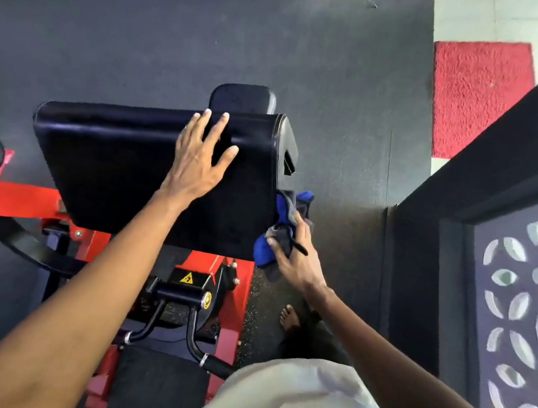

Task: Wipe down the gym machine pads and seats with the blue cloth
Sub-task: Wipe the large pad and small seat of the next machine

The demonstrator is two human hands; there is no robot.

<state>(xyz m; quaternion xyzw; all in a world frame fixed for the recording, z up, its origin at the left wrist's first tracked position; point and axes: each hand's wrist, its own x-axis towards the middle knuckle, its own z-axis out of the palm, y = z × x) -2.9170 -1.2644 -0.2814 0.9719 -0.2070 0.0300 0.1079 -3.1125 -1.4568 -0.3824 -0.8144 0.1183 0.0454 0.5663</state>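
Head view: the black pad (121, 165) runs its long axis from 9 to 3 o'clock. The left hand (198, 159) lies flat on the pad's top, fingers spread, holding nothing. The right hand (297, 259) grips the bunched blue cloth (261, 251) against the pad's 3 o'clock end, at 4 o'clock from the left hand. The untouched top probably calls for a sweep towards 9 o'clock.

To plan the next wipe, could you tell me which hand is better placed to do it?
Right. The right hand grips the cloth beside the pad; the left hand rests flat on top, holding nothing.
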